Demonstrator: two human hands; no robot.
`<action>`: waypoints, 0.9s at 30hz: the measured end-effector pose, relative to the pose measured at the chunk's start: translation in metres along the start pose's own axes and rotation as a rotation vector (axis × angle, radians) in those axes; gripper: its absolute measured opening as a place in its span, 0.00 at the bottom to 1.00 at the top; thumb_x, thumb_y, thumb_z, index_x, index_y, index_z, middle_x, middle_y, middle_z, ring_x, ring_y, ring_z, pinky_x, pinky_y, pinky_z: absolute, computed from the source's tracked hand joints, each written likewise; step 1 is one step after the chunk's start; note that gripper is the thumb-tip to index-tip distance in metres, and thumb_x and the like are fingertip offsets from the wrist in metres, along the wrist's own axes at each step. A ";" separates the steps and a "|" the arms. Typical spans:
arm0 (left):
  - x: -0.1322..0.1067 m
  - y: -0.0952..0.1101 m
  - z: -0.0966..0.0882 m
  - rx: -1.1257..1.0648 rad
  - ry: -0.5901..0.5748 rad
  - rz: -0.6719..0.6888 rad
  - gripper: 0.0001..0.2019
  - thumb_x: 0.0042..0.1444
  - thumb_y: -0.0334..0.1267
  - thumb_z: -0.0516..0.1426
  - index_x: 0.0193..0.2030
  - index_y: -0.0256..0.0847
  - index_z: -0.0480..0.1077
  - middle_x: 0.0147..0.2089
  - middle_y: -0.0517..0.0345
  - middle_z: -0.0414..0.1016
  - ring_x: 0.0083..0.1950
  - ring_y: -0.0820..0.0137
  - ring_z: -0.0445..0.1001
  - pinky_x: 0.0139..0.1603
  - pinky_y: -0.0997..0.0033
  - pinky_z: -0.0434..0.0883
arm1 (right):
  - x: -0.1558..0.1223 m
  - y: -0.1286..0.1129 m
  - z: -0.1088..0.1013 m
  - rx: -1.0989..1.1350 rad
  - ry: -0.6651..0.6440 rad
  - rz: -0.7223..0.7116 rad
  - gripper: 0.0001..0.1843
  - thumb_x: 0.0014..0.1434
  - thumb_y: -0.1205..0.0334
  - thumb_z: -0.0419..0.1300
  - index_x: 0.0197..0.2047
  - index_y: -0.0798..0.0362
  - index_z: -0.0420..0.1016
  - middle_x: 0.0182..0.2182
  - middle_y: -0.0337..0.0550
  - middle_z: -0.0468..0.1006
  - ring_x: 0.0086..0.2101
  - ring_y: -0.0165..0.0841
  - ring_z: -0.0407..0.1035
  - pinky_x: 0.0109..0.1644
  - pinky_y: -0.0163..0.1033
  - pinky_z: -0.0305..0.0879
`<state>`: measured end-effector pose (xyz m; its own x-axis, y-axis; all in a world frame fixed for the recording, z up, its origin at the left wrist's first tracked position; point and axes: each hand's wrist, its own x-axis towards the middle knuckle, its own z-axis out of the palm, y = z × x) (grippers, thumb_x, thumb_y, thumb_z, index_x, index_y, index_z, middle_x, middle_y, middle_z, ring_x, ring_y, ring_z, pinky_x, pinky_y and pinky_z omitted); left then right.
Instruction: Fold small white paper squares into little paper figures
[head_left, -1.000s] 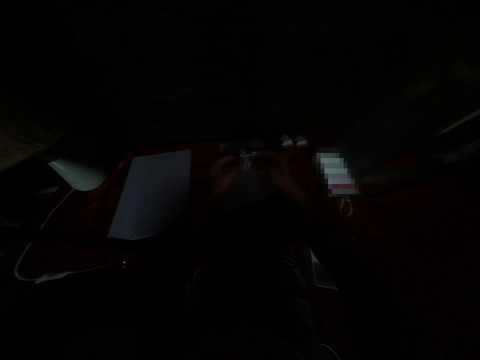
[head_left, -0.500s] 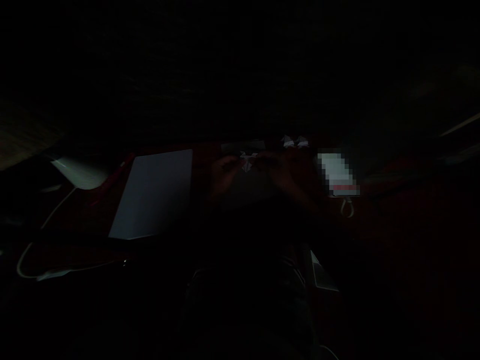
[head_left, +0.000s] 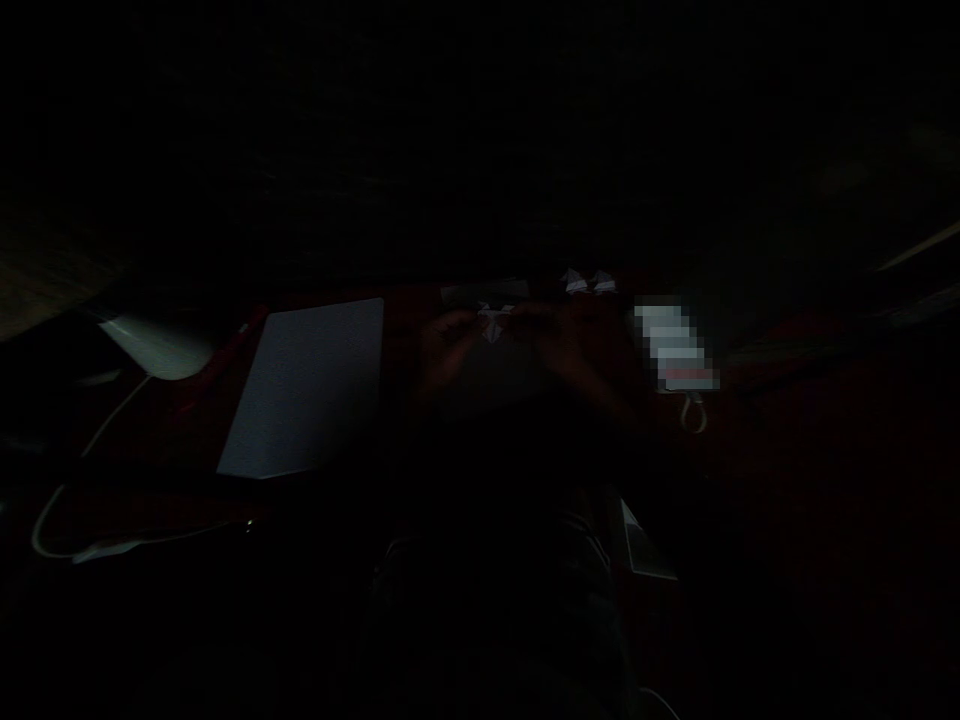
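Note:
The view is very dark. A small folded white paper figure [head_left: 493,324], pointed at the bottom and with arms out to both sides, is held between my hands. My left hand [head_left: 448,345] pinches its left side, fingers closed. On its right side the fingers of my right hand [head_left: 553,335] are closed on it too, though their tips are hard to make out. Beneath the hands lies a dim grey sheet or mat [head_left: 487,380]. Two similar folded paper figures [head_left: 589,283] stand side by side beyond my right hand.
A large pale sheet [head_left: 307,390] lies on the dark red table left of my hands. Farther left are a white object [head_left: 161,345] and a thin pale cable [head_left: 112,425]. On the right is a blurred-out light rectangular object [head_left: 675,345] with a loop [head_left: 694,412] below it.
Almost nothing differs. Both hands stay in place on the folded paper, and the picture is slightly darker now.

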<state>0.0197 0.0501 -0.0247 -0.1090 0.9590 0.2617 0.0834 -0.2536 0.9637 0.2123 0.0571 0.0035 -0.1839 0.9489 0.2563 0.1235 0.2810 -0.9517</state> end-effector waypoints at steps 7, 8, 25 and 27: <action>-0.001 0.001 -0.001 -0.008 -0.015 -0.004 0.17 0.55 0.52 0.74 0.30 0.43 0.78 0.34 0.57 0.80 0.40 0.65 0.79 0.41 0.68 0.75 | 0.001 0.002 0.001 0.001 0.001 0.029 0.22 0.58 0.45 0.77 0.26 0.51 0.79 0.25 0.38 0.78 0.30 0.32 0.72 0.36 0.37 0.67; -0.001 0.001 -0.001 -0.004 -0.024 0.002 0.17 0.56 0.52 0.74 0.31 0.43 0.77 0.34 0.57 0.80 0.40 0.65 0.79 0.41 0.68 0.75 | 0.001 0.002 0.001 0.001 0.004 0.030 0.22 0.58 0.44 0.77 0.26 0.51 0.79 0.26 0.39 0.78 0.30 0.32 0.72 0.36 0.37 0.67; 0.000 -0.002 0.000 -0.048 -0.033 0.016 0.15 0.56 0.48 0.74 0.29 0.43 0.77 0.33 0.59 0.80 0.38 0.67 0.78 0.40 0.69 0.74 | 0.001 0.000 0.001 -0.017 0.016 -0.023 0.31 0.53 0.30 0.75 0.25 0.49 0.77 0.25 0.38 0.76 0.30 0.33 0.70 0.35 0.38 0.67; 0.000 -0.003 0.000 -0.039 -0.026 0.007 0.16 0.56 0.48 0.74 0.29 0.43 0.76 0.33 0.59 0.79 0.38 0.67 0.78 0.40 0.68 0.74 | 0.000 -0.001 0.001 -0.016 0.026 -0.021 0.32 0.51 0.28 0.75 0.24 0.49 0.76 0.24 0.38 0.76 0.30 0.33 0.70 0.34 0.38 0.67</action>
<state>0.0199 0.0509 -0.0272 -0.0830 0.9600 0.2673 0.0451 -0.2643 0.9634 0.2107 0.0571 0.0042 -0.1615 0.9462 0.2805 0.1354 0.3028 -0.9434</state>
